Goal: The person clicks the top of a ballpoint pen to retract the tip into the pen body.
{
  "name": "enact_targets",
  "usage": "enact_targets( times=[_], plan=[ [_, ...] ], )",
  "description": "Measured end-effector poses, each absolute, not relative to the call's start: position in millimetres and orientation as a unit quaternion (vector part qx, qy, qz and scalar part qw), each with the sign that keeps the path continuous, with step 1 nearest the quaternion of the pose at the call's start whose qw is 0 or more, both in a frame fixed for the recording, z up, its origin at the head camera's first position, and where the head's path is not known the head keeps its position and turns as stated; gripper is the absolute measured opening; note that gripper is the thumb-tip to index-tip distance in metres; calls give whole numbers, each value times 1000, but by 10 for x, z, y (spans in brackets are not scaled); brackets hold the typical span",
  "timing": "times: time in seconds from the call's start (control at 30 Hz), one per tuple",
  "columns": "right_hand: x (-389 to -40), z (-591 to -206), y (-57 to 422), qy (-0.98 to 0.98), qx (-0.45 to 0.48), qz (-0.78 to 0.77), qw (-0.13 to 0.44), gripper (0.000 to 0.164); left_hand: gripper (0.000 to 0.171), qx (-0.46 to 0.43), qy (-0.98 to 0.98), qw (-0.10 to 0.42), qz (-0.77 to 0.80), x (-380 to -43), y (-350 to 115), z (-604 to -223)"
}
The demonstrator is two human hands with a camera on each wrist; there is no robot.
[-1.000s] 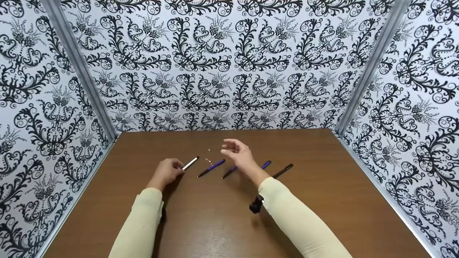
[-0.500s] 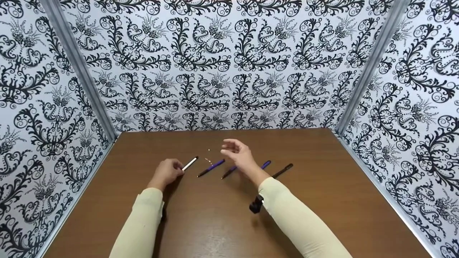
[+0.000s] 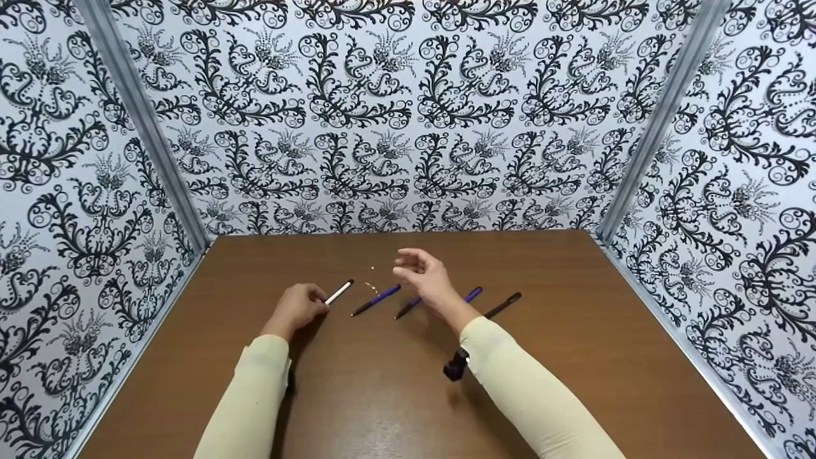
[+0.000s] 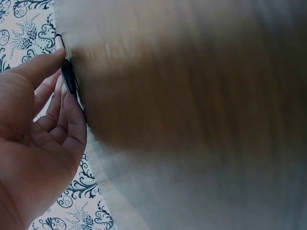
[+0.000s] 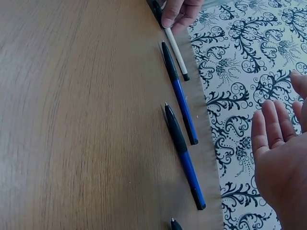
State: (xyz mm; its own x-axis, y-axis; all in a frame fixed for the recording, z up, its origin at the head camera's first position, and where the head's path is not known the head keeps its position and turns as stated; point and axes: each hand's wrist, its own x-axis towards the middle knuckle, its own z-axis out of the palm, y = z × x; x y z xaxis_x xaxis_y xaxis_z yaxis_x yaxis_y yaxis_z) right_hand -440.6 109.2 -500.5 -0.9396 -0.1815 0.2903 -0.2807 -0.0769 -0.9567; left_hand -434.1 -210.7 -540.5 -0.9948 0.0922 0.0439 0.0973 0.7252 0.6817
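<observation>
Nearest are two pale yellow sleeves (image 3: pixel 245 395), with a small black device (image 3: pixel 456 364) at the right cuff and the bare brown worktop (image 3: pixel 370 389) between them. Beyond the cuffs, the left hand (image 3: pixel 294 308) pinches a white pen (image 3: pixel 339 292) by its black-capped end, thumb on one side and fingers on the other — the grip covers much of the cap, and the white barrel sticks out past the fingertips, pointing away and to the right, low over the worktop. Whether its black far end touches the wood is hard to tell.

The right hand (image 3: pixel 428 280) is raised with loosely bent fingers, its grip released and holding nothing. Just right of the white pen lies a blue pen (image 3: pixel 376 299) with a black front; a second blue pen (image 3: pixel 407 308) runs partly hidden under the right hand, and a black pen (image 3: pixel 503 305) lies further right, its near end behind the wrist. At the back stands a white wall (image 3: pixel 363 115) with black scrolls — metal posts (image 3: pixel 150 127) at its corners.
</observation>
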Motion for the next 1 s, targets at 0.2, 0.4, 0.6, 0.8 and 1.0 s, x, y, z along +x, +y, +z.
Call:
enact_targets(
  times=[0.2,0.4,0.6,0.8,1.0],
  plan=[
    [-4401,-5013,1090,-681,172,711,39,41,17,-54,-927,12,-371,-4330,-2114,-5390],
    [-4402,-5016,1110,-692,168,701,41,42,13,-62,-924,45,-375,-4333,-2096,-5380],
    [-4399,-5027,1119,-696,164,698,40,41,15,-88,-907,63,-407,-4322,-2006,-5350],
    [-4404,-5049,1141,-701,169,692,39,41,19,-113,-890,58,-439,-4335,-1862,-5299],
    [-4418,-5069,1164,-700,171,692,42,41,18,-143,-892,50,-426,-4345,-1693,-5272]
  ],
)
